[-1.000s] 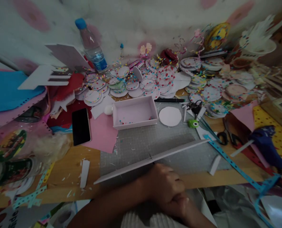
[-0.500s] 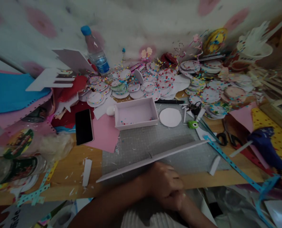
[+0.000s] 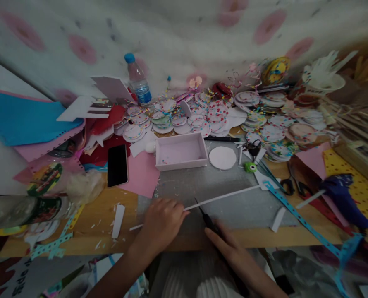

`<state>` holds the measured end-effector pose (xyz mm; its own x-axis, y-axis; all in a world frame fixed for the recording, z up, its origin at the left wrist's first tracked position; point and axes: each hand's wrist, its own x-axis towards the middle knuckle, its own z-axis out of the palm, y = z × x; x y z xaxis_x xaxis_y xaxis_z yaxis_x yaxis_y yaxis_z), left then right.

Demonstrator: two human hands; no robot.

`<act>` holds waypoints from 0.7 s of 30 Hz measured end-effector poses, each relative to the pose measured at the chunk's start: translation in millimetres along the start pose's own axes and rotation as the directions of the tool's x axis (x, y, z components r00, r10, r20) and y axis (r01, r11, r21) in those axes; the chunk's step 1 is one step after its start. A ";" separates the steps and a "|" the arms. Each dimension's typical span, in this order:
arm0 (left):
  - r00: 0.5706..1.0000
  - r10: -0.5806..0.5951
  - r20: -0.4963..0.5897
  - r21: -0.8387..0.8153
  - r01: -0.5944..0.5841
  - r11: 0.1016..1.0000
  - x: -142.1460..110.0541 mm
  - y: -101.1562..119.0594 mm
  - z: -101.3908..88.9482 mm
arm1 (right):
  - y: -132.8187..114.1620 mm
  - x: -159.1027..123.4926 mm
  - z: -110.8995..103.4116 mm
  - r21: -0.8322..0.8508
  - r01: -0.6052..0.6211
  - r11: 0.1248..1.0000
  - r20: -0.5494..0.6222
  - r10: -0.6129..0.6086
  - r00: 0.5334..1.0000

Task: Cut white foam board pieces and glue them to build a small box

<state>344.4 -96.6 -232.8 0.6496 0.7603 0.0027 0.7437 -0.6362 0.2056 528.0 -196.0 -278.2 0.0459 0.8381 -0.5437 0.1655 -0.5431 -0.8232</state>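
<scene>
My left hand (image 3: 163, 219) is closed over a long thin white strip (image 3: 225, 197), which looks like foam board, and grips it left of its middle. The strip slants across the grey cutting mat (image 3: 184, 184), rising to the right. In my right hand (image 3: 230, 244) is a slim black craft knife (image 3: 208, 220), its fingers wrapped around the handle. The blade tip points up and left, close to the strip's front side; whether it touches cannot be told. Beyond the strip stand a pale open box (image 3: 181, 154) and, to its right, a white oval disc (image 3: 223, 158).
A black phone (image 3: 117, 165) lies at left on pink paper (image 3: 142, 176). Decorated discs (image 3: 218, 111) pile along the back near a water bottle (image 3: 140, 85). Scissors (image 3: 295, 184), a blue glue gun (image 3: 339, 196) and dotted ribbon (image 3: 302, 217) lie right.
My hands, earlier together at the desk's front edge, have moved apart. The left now grips the white strip, and the knife shows in the right. The strip looks narrower and the view has shifted.
</scene>
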 end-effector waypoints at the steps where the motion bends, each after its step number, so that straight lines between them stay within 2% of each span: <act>1: 0.999 0.002 0.047 0.007 -0.002 1.000 0.1 -2.1 1.7 | 1.5 -0.3 0.1 -0.113 0.054 0.992 0.018 -0.052 0.998; 3: 0.997 0.000 0.071 0.022 -0.002 1.000 1.0 -2.3 4.7 | 1.9 -2.7 0.7 -0.405 0.102 0.909 0.047 -0.091 0.995; 6: 0.997 0.025 0.072 0.036 -0.028 0.999 2.9 1.7 7.5 | -4.0 -9.3 1.7 -0.777 0.067 0.626 0.039 -0.059 0.997; 9: 0.997 0.046 0.056 0.039 -0.048 0.998 4.0 4.4 10.2 | -14.3 -13.0 3.4 -0.926 0.124 0.357 0.126 -0.019 0.992; 11: 0.998 0.042 0.036 0.040 -0.043 0.998 4.0 4.9 12.4 | -19.4 -11.8 4.9 -0.954 0.143 0.262 0.153 0.015 0.988; 16: 1.000 0.012 -0.024 0.021 -0.011 1.000 2.7 5.1 17.0 | -16.9 -4.6 10.8 -0.965 0.089 0.245 0.079 -0.051 0.996; 21: 0.998 0.013 -0.058 -0.004 -0.013 1.000 0.4 5.9 21.2 | -11.3 -3.1 15.2 -0.965 0.059 0.254 0.047 -0.055 0.997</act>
<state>352.3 -102.9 -252.3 0.6490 0.7582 0.0618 0.7343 -0.6457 0.2094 510.9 -193.2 -269.7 -0.0092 0.8634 -0.5044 0.9958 -0.0378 -0.0830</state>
